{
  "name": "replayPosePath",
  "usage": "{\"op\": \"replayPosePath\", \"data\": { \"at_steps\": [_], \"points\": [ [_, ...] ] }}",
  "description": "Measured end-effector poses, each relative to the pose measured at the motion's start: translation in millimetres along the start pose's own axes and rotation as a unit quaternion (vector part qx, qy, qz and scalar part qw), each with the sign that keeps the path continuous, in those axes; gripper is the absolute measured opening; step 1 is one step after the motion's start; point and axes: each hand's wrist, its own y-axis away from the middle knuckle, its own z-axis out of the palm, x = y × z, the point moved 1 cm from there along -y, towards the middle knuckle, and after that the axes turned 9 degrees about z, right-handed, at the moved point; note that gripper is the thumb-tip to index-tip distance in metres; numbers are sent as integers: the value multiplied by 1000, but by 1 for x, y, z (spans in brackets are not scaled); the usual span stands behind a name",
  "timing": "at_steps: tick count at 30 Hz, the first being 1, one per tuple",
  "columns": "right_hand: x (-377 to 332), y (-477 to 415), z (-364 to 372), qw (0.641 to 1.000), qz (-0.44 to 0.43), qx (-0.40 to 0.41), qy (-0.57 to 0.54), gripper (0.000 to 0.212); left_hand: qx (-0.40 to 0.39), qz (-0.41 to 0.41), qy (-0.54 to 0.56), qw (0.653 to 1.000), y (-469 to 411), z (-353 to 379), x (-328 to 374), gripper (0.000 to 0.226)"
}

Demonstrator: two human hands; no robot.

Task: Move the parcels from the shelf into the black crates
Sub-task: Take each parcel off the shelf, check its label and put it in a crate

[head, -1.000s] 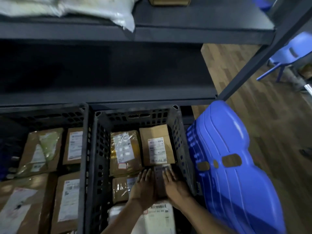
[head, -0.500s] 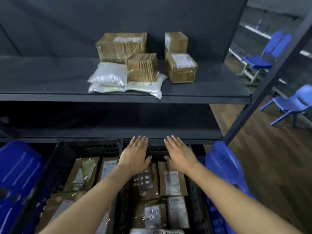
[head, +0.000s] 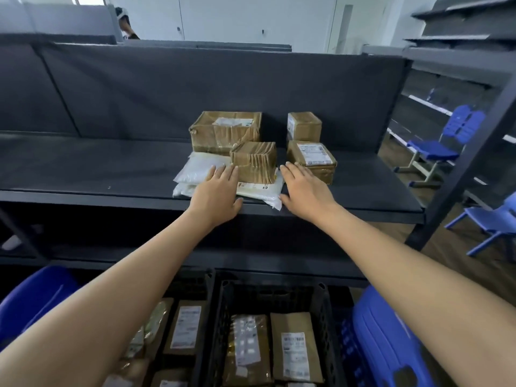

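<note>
Plainly, the shelf point(head: 83, 169) is carrying its parcels in one cluster around the small taped box point(head: 254, 162), within easy reach of both arms. Below that box and nearer the person, the black crates point(head: 321, 297) are sitting open-topped and part-filled with labelled packets, so parcels can go straight down. White bags point(head: 198, 169) are lying under the taped box as its base. The left hand point(head: 216, 195) and right hand point(head: 304, 191) are flanking the box with fingers straight and loosely together, gripping nothing, seemingly lining up a two-sided lift.

A blue plastic chair with pale metal legs point(head: 432, 152) stands on the brown wood-plank floor point(head: 449, 256) at right, a white wall point(head: 251, 20) far behind.
</note>
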Motion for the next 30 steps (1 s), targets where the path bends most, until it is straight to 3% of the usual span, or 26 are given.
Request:
{"op": "replayPosePath", "data": {
  "at_steps": [12, 20, 26, 30],
  "points": [
    [-18, -93, 27, 999, -26, -7, 41, 72, -3, 10, -27, 1000, -80, 35, -46, 84],
    [-12, -119, 49, 996, -57, -27, 62, 94, 8, 41, -49, 998, -116, 63, -46, 91],
    [-12, -121, 56, 996, -67, 12, 55, 60, 18, 31, -67, 997, -125, 77, -39, 79],
    [-11, -121, 53, 995, -80, 25, 46, 65, 24, 30, -75, 996, -125, 76, -38, 79]
  ]
}}
